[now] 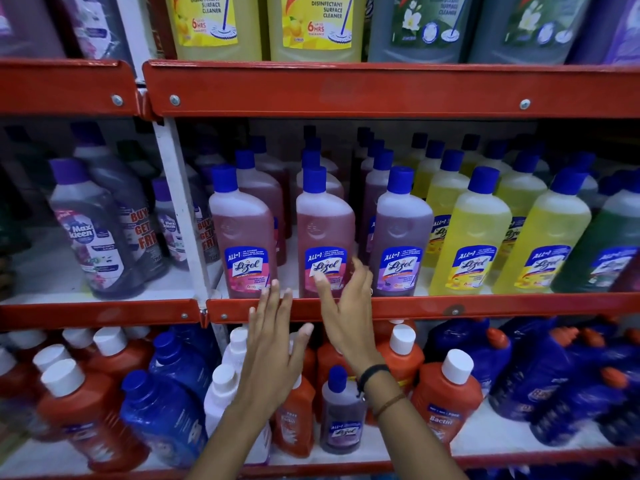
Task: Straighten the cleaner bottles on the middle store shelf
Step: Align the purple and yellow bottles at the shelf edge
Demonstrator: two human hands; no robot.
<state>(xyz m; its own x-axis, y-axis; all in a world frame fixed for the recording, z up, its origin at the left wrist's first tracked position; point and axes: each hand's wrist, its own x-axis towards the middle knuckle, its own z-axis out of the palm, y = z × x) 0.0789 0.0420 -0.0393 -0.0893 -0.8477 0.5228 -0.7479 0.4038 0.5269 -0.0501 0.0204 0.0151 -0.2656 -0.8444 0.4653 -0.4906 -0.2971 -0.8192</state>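
**Front row mostly squared up; both hands hover at the pink bottles**

Nearest the camera, two bare forearms rise from the bottom edge. The left hand (273,336) is flat and spread, fingers loose and gripping nothing, its fingertips reaching the red metal lip of the middle shelf (485,306). The right hand (346,306), with dark cord bands at the wrist, is also spread and empty; its fingers curve just beside the lower right of the middle pink translucent plastic cleaner bottle with a blue cap (323,233). Whether they touch the label I cannot tell, as they are blurred.

On the middle shelf the front row reads, left to right: a left pink translucent bottle with a blue cap (244,233), the middle pink one, a purple translucent bottle with a blue cap (401,233), two yellow translucent bottles with blue caps (471,233), then a green bottle (602,244) at the right edge. All face label-out and stand close to the lip. They seem to lean outward, though that may be the wide lens. My judgement is that the front row is largely in order, with the pink bottles in hand and the gaps between the pink and purple bottles perhaps left to even out.

Farther back, the rear rows show only caps and shoulders in shadow, so their alignment cannot be judged. The green bottle is cut off at the right. The grey-purple bottles in the left bay (93,230) tilt, but whether they belong to the task is unclear.
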